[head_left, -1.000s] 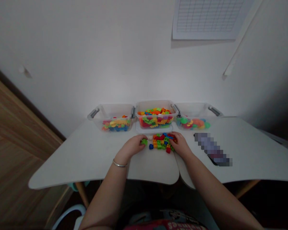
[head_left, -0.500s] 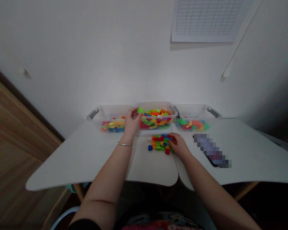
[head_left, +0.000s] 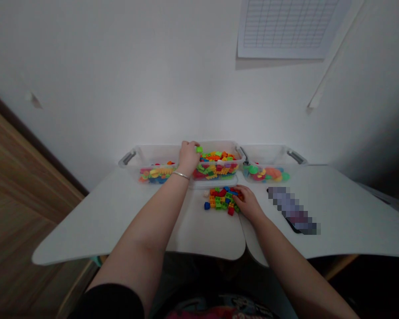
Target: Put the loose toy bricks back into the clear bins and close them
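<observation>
A light green toy brick is pinched in the fingers of my left hand, over the left end of the middle clear bin. That bin holds many coloured bricks. In front of it, a loose pile of small building bricks in red, orange, green and blue lies on the white table. My right hand rests at the right side of this pile, its fingers curved over the bricks there. Whether those fingers grip a brick is hidden.
Left of the middle bin stands another clear bin with coloured pieces; a third clear bin stands to the right. A phone, blurred out, lies on the table right of my right hand. The wall rises behind the bins.
My left hand has moved right and slightly forward with the green brick, further over the middle bin. My right hand has stayed at the pile.
</observation>
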A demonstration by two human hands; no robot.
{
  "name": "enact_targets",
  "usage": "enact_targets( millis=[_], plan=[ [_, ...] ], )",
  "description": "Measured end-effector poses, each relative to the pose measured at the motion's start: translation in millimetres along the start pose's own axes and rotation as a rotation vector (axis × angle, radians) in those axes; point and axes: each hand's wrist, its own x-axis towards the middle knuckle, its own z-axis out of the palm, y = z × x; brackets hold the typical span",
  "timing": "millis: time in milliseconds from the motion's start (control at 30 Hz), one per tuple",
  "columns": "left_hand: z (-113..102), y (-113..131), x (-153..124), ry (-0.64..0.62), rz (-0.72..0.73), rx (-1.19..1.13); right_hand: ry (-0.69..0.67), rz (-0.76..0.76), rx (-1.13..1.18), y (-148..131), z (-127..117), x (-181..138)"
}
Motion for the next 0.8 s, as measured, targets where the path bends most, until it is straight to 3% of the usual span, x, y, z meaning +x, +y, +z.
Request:
enact_targets(
  millis=[200, 567, 700, 800],
  plan=[
    [-2.1, 2.7, 6.4, -0.054, 0.01, 0.076, -0.014, 0.005, 0.003, -0.4, -1.1, 0.5],
    [-0.9, 8.6, -9.7, 0.04, 0.032, 0.015, -0.015, 0.014, 0.007, -0.4, -1.5, 0.7],
    [-6.9, 9.5, -25.8, 0.114, 0.023, -0.096, -0.011, 0.019, 0.011, -0.7, -1.2, 0.5],
    [-15.6, 10.9, -52.1, 0.173, 0.158, -0.109, -0.012, 0.026, 0.003, -1.3, -0.8, 0.4]
  ],
)
